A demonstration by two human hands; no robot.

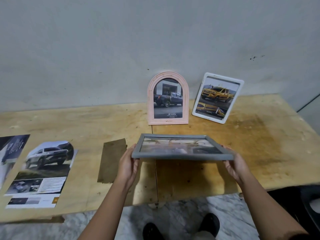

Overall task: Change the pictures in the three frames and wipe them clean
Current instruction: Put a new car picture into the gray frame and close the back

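Plywood table (86, 122) lying bare and scuffed, stained brown at right. Loose glossy car printout (41, 172) lying flat at far left, near a dull olive rectangular cloth (111, 160). Left hand (129, 164) gripping the left end of a grey rectangular frame (181, 148), right hand (232, 163) clamping the right end, fingers curled under; frame hovering above the table, long axis left-right, glass up, holding a blurry picture. Behind, arched pink ridged frame (167, 99) holding a dark truck photo and white rounded frame (218, 97) holding a yellow truck photo are leaning on the wall
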